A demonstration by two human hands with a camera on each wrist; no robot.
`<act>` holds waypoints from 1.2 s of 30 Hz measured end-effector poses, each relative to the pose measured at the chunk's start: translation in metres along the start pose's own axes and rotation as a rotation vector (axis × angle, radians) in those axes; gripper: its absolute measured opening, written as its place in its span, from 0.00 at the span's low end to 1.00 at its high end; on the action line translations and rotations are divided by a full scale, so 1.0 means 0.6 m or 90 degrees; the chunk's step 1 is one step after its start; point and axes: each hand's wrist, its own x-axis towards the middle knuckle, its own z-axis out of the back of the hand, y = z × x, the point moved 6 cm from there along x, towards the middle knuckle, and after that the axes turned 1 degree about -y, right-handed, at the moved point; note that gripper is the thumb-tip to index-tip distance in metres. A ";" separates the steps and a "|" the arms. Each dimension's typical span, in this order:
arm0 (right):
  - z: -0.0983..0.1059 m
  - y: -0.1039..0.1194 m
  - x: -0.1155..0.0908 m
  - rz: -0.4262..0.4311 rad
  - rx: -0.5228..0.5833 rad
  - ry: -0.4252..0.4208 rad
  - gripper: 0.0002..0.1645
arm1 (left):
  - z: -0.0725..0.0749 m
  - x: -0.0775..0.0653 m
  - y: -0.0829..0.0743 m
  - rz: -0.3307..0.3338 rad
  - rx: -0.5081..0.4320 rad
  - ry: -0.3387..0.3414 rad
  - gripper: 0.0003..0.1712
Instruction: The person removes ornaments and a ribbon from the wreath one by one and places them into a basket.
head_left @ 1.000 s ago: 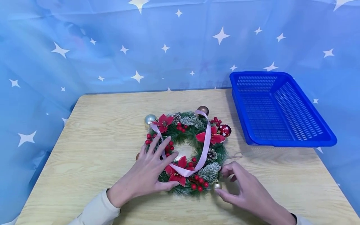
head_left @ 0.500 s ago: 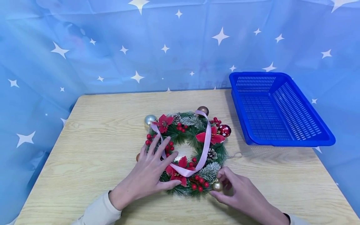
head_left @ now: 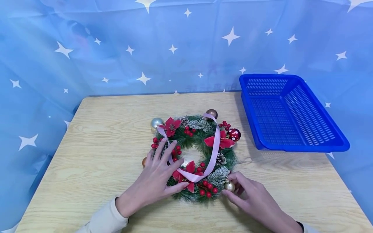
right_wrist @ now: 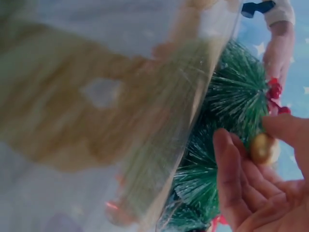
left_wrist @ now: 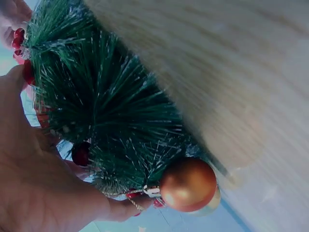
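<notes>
Head view: a wood-grain counter [head_left: 116, 123] bears a blue basket [head_left: 303, 148] at its far right and a decorated wreath [head_left: 201, 137] near its middle. The left hand [head_left: 157, 176] rests on the wreath's left side, fingers spread; at its near right edge, the right hand [head_left: 252, 194] pinches 1 gold bauble [head_left: 229, 186] between curled fingers.

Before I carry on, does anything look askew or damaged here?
Nothing looks damaged, but the pink ribbon lies slack over the wreath, crossing the lower red flower, so it looks somewhat untidy.
</notes>
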 end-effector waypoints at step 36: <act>0.136 -0.070 0.048 -0.057 0.061 -0.230 0.29 | 0.003 -0.010 0.019 -0.010 -0.056 0.027 0.36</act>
